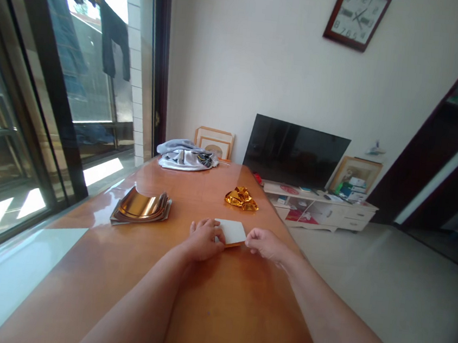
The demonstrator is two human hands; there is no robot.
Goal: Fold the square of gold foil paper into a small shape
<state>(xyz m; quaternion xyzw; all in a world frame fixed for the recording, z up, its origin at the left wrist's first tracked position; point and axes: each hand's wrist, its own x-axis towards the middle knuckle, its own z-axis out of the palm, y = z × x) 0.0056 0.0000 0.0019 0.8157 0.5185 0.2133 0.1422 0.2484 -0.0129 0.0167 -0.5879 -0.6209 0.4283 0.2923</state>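
White card [231, 232], long axis crosswise

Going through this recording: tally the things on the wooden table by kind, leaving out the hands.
White square card: 1
Stack of curled gold-coloured sheets: 1
Crumpled gold foil: 1
Grey cloth bundle: 1
Total: 4

Head-worn camera; faces forward and down; close above.
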